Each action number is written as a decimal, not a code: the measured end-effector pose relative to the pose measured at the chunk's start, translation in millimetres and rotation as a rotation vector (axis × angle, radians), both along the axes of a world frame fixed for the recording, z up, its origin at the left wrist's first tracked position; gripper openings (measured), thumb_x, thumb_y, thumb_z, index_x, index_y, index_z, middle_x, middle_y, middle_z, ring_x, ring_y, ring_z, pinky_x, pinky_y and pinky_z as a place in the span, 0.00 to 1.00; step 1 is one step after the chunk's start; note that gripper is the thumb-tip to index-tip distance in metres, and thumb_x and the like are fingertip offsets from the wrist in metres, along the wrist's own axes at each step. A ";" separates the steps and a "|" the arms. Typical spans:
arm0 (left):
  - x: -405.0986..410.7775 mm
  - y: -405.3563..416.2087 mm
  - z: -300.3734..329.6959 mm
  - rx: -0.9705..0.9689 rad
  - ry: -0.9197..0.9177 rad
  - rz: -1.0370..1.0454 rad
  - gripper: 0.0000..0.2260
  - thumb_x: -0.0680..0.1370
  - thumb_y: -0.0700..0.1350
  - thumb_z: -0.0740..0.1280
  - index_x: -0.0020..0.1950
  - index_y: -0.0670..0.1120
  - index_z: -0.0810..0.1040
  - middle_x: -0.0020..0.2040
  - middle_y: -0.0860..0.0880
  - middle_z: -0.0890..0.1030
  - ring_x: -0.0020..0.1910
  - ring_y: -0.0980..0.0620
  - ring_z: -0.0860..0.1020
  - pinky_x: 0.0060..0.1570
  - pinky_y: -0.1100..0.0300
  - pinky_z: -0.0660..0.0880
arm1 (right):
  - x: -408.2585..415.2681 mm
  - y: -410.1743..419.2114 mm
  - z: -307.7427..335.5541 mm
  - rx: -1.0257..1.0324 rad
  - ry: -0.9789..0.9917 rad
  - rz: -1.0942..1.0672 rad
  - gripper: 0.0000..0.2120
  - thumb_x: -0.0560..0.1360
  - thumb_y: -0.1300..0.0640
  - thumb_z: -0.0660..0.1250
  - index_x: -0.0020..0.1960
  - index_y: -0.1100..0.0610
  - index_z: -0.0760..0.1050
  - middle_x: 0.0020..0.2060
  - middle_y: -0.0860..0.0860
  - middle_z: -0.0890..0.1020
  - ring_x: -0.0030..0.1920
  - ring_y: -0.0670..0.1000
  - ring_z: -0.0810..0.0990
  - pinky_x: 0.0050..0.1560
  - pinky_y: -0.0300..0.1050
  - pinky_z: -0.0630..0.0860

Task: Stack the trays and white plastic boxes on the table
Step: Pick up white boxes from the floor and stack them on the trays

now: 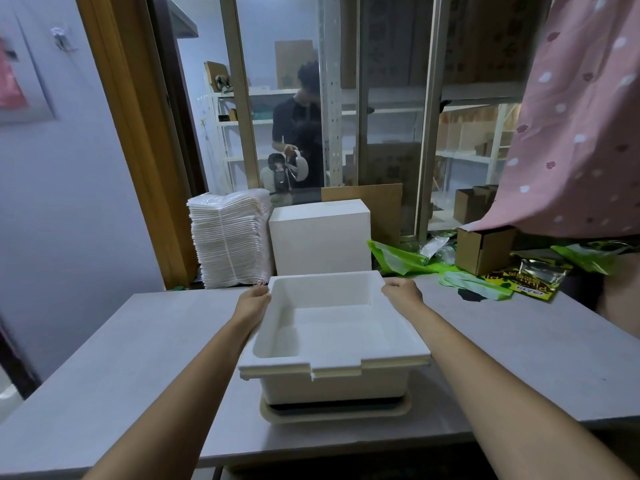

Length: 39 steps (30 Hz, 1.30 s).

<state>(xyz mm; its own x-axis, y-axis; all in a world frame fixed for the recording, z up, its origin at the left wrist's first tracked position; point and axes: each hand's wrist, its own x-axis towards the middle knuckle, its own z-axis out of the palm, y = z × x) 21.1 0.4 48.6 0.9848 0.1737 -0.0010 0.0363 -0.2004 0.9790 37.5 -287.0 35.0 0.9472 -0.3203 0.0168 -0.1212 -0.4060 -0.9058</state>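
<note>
Stacks of thin white plastic trays [230,239] sat at the far left edge of the pale grey table [104,358], with a closed white foam box [320,233] just right of them. Left hand [254,301] was curled around the left rim of an open white plastic box [332,336], which sat mid-table on a beige tray [334,412]. Right hand [403,292] gripped the far right corner. Green plastic bags [401,259] and a small cardboard box [483,249] cluttered the right side.

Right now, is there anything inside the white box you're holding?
No, the white box held by the left hand and right hand looks empty.
</note>
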 end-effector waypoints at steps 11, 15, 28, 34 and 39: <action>8.2 9.7 -14.6 0.144 -0.012 0.016 0.13 0.79 0.38 0.62 0.61 0.42 0.79 0.56 0.46 0.80 0.53 0.47 0.78 0.57 0.56 0.72 | -9.4 2.1 -3.9 -0.131 -0.065 0.025 0.12 0.73 0.62 0.60 0.49 0.71 0.76 0.37 0.66 0.73 0.37 0.58 0.67 0.39 0.43 0.59; 10.7 12.1 -14.4 0.218 -0.032 -0.012 0.10 0.77 0.39 0.61 0.46 0.46 0.81 0.46 0.47 0.81 0.47 0.46 0.78 0.48 0.57 0.72 | -10.3 2.6 -2.1 -0.163 -0.070 0.009 0.13 0.72 0.62 0.60 0.50 0.71 0.75 0.34 0.56 0.69 0.36 0.53 0.64 0.39 0.43 0.59; 4.1 17.4 6.1 0.201 0.101 -0.057 0.14 0.79 0.46 0.58 0.64 0.47 0.74 0.60 0.46 0.76 0.54 0.46 0.76 0.49 0.57 0.74 | -19.6 1.0 13.8 -0.422 0.039 0.048 0.14 0.77 0.55 0.56 0.53 0.59 0.77 0.47 0.55 0.80 0.48 0.59 0.78 0.39 0.44 0.68; -3.3 38.2 52.0 0.314 -0.005 -0.038 0.06 0.81 0.42 0.56 0.54 0.44 0.71 0.51 0.43 0.72 0.50 0.46 0.70 0.49 0.55 0.69 | -31.6 20.0 52.6 -0.719 0.045 -0.056 0.11 0.77 0.56 0.56 0.38 0.56 0.71 0.37 0.53 0.73 0.43 0.57 0.73 0.36 0.40 0.66; -24.9 94.7 70.9 0.421 -0.092 0.098 0.12 0.78 0.41 0.58 0.55 0.41 0.78 0.51 0.41 0.76 0.53 0.41 0.75 0.54 0.51 0.73 | -33.5 90.0 73.9 -0.801 -0.061 0.143 0.14 0.73 0.55 0.58 0.53 0.57 0.79 0.51 0.56 0.80 0.55 0.61 0.79 0.48 0.44 0.74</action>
